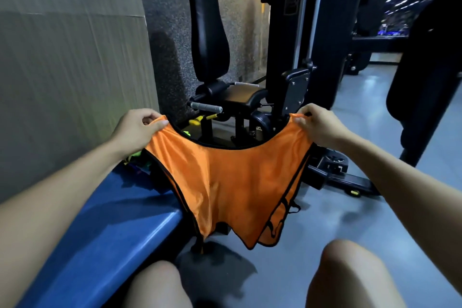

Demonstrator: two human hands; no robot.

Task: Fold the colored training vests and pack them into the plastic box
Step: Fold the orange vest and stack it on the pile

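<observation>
Orange and shiny, the training vest [225, 182] is the main thing in the head view, held up in the air and spread wide between both hands. It has black trim along the neckline and armholes, and the bottom edge hangs loose above the grey floor [325, 227], just off the end of the blue bench [105, 220]. The left hand [136, 130] pinches the vest's left shoulder strap between thumb and curled fingers, and the right hand [317, 125] grips the right strap the same way, so the neckline sags in a curve between them.

Behind the left hand, at the far end of the bench, there's a small heap of other vests [138, 161], green and dark colours mixed; can't really make out how many. Both bare knees [350, 275] show at the bottom of the view.

Straight ahead sits a black gym machine [212, 32] with a tall padded backrest and a seat, with a grey speckled wall [165, 20] behind it. On the left runs a ribbed grey panel [70, 57].
</observation>
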